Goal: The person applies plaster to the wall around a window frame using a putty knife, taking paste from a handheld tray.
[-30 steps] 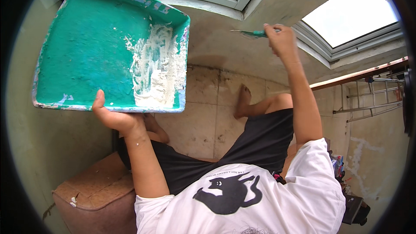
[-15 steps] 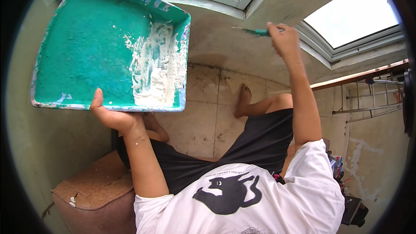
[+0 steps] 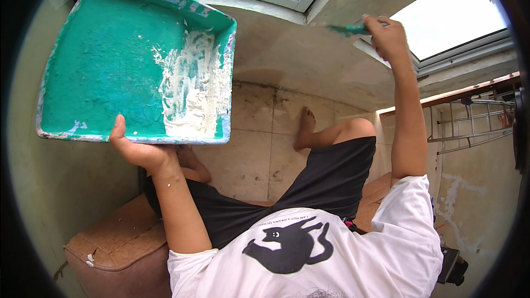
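My left hand (image 3: 141, 149) supports a green plastic tray (image 3: 99, 66) from beneath its near edge, thumb over the rim. White paste (image 3: 190, 105) is smeared thickly along the tray's right side; the rest is mostly bare green with flecks. My right hand (image 3: 389, 41), raised by the plastered wall beside the right window, grips a thin green-handled tool (image 3: 353, 30), apparently a putty knife; its tip is blurred, so I cannot tell if it touches the wall.
Two framed windows (image 3: 441, 14) adjoin the stained wall (image 3: 276, 49). I sit on a worn brown upholstered seat (image 3: 116, 237), bare feet on the tiled floor (image 3: 248, 165). A metal ladder (image 3: 469, 127) is at the right, with dark clutter (image 3: 452, 267) below it.
My right hand and tool have moved rightward and upward along the wall. The tray in my left hand has shifted slightly left, and the view has changed a little.
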The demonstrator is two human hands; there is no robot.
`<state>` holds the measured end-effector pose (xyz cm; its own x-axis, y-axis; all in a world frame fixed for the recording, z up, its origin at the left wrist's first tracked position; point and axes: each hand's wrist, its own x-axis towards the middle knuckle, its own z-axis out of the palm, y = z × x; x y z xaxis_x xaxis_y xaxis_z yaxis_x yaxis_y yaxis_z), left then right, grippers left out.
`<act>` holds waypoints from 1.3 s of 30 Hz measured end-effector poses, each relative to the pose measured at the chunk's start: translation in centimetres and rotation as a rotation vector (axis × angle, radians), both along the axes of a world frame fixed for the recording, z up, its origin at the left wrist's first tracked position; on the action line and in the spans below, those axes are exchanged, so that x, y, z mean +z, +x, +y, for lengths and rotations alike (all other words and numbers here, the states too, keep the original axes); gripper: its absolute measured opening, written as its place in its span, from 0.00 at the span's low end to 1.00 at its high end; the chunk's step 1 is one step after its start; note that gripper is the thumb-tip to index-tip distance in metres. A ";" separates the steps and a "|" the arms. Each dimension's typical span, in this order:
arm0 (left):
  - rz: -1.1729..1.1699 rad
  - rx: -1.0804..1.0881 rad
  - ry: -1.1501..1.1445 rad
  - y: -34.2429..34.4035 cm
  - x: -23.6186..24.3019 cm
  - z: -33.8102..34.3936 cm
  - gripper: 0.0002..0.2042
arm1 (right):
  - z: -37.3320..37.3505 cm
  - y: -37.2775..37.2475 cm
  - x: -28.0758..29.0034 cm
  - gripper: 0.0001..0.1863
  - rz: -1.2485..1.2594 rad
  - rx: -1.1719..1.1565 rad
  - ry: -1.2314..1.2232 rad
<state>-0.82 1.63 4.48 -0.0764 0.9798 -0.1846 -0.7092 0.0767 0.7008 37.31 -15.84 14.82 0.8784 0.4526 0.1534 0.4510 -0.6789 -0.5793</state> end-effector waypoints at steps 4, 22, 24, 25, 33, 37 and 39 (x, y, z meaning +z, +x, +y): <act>-0.005 -0.006 0.008 0.0 0.0 0.1 0.29 | 1.6 -1.2 -0.4 0.27 0.010 0.014 -0.075; -0.016 -0.013 -0.010 -0.2 0.5 -0.1 0.29 | 1.6 -0.8 1.5 0.23 -0.092 0.098 -0.066; -0.015 -0.016 0.001 -0.1 0.2 0.1 0.29 | 1.8 -0.4 -3.5 0.22 -0.043 0.110 -0.113; -0.014 -0.018 0.008 0.0 0.2 0.1 0.29 | 1.9 0.0 -6.2 0.22 -0.043 0.117 -0.144; -0.002 -0.009 0.003 0.1 0.4 0.1 0.29 | 2.0 1.3 -11.5 0.24 -0.180 0.060 -0.055; -0.011 -0.012 -0.011 0.0 0.2 0.1 0.29 | 2.0 0.6 -3.7 0.26 -0.116 -0.020 0.004; -0.017 -0.014 -0.009 -0.2 0.3 0.1 0.29 | 1.5 0.3 -0.1 0.27 -0.163 -0.023 0.019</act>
